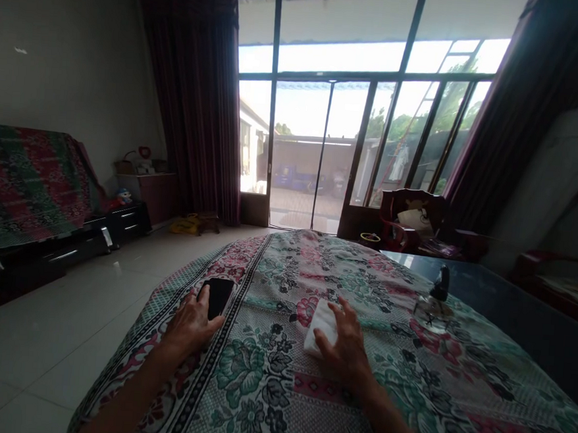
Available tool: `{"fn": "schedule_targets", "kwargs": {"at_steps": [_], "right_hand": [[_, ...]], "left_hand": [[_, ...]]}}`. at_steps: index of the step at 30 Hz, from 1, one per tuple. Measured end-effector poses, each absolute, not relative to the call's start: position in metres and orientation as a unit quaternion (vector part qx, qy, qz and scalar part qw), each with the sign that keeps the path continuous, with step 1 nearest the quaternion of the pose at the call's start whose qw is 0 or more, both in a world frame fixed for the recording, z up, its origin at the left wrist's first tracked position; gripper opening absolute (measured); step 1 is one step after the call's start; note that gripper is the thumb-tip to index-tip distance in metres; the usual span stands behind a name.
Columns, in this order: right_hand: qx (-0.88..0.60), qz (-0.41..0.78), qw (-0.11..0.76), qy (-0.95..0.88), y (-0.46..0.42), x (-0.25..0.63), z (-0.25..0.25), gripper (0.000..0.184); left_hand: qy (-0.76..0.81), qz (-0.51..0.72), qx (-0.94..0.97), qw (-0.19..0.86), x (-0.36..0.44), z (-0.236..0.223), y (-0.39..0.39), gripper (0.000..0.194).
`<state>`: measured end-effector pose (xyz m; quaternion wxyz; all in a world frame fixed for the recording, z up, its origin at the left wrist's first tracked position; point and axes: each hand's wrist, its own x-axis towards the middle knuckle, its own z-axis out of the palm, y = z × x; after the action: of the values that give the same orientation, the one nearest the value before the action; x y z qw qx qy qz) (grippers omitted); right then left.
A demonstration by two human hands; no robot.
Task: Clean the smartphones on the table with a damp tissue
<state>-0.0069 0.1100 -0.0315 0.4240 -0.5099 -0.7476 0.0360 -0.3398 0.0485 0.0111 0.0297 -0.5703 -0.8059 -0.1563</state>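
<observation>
A dark smartphone (221, 296) lies on the flowered tablecloth (252, 379), near its left border. My left hand (191, 322) is on the phone, index finger over its left side and thumb along its near edge, the other fingers bent at the left. To the right, a folded white tissue or cloth (320, 324) rests on the tablecloth. My right hand (345, 342) hovers over or lightly touches its right part, thumb and fingers spread and curved. Whether those fingertips press on it I cannot tell.
A clear glass bottle with a black pump top (439, 299) stands on the cloth at the right. Beyond it is a dark glossy tabletop (492, 290). A wooden chair (412, 218) stands by the glass doors (317, 159); a low black cabinet (127, 225) is at the left.
</observation>
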Motion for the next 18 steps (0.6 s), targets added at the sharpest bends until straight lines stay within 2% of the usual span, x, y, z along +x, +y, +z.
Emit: {"fn": "schedule_targets", "kwargs": {"at_steps": [4,7,14,18], "right_hand": [[-0.479,0.019,0.297,-0.826,0.088,-0.016,-0.016,0.045],[-0.470,0.022,0.253,-0.845,0.082,-0.017,-0.011,0.049],[-0.450,0.050,0.228,-0.862,0.078,-0.013,-0.004,0.032],[-0.462,0.057,0.264,-0.845,0.085,-0.011,0.001,0.040]], "left_hand": [[-0.810,-0.140,-0.569,0.037,-0.338,0.011,0.049,0.078],[-0.812,-0.141,-0.564,0.055,-0.336,0.011,0.049,0.075],[-0.806,-0.145,-0.564,0.102,-0.337,0.020,0.047,0.068],[-0.773,-0.174,-0.596,0.129,-0.325,0.036,0.043,0.066]]}}
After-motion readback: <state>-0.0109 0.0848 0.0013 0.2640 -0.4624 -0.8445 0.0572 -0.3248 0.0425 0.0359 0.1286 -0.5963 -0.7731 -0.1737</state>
